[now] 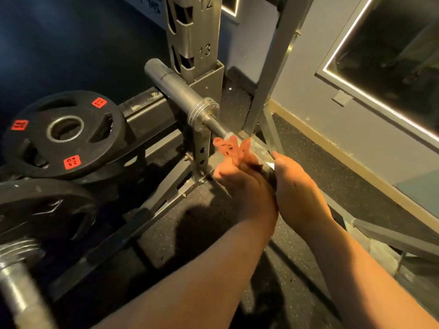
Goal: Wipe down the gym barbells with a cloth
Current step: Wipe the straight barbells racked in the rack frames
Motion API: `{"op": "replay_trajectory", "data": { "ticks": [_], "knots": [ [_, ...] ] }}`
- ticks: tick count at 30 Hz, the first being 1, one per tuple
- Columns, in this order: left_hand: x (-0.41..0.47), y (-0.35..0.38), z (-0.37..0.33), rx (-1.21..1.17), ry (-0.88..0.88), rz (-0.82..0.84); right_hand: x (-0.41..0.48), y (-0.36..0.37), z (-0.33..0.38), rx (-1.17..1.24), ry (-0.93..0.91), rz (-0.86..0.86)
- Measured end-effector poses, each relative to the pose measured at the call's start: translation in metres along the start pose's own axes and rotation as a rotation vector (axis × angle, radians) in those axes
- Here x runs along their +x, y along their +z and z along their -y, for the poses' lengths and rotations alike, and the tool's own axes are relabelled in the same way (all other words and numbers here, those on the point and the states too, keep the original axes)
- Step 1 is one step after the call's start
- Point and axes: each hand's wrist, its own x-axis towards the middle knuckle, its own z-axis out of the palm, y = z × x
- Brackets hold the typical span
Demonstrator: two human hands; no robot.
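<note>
I saw barbell (175, 89) resting on rack (197, 32), thick end toward 11 o'clock, thin shaft running toward 5 o'clock into both hands. Left hand (244, 188) was curled round bunched orange cloth (229, 147), holding it against shaft. Right hand (299, 188), touching left at its 3 o'clock, was wrapped over shaft, fingertips hidden. Black plate (31, 143) lay at 9 o'clock.

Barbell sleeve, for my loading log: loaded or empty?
Empty: the barbell sleeve is bare along its whole length; the weight plate lies apart.
</note>
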Motion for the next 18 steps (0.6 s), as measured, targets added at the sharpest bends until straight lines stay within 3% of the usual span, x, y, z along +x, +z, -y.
{"op": "replay_trajectory", "data": {
  "ticks": [2,4,7,11,13,16,18],
  "knots": [
    [-0.032,-0.005,0.008,-0.362,-0.323,0.208,0.004,-0.005,-0.002,0.039,0.041,0.111],
    [-0.044,-0.009,0.005,-0.336,-0.378,0.246,0.004,-0.007,-0.003,0.04,0.024,0.137],
    [-0.02,-0.008,-0.014,0.02,-0.139,0.113,-0.007,-0.007,-0.014,0.267,0.086,0.149],
    [0.006,-0.008,-0.023,0.273,0.231,-0.01,-0.032,-0.011,-0.032,0.194,-0.027,0.16],
    [-0.006,-0.002,-0.01,0.257,0.212,-0.007,-0.038,-0.009,-0.036,0.221,-0.035,0.118],
    [-0.042,0.002,0.017,0.165,-0.013,0.124,-0.038,-0.005,-0.033,0.309,0.036,0.117],
    [-0.054,0.002,0.019,0.071,-0.023,0.165,-0.037,-0.005,-0.033,0.362,0.12,0.158]
  ]
}}
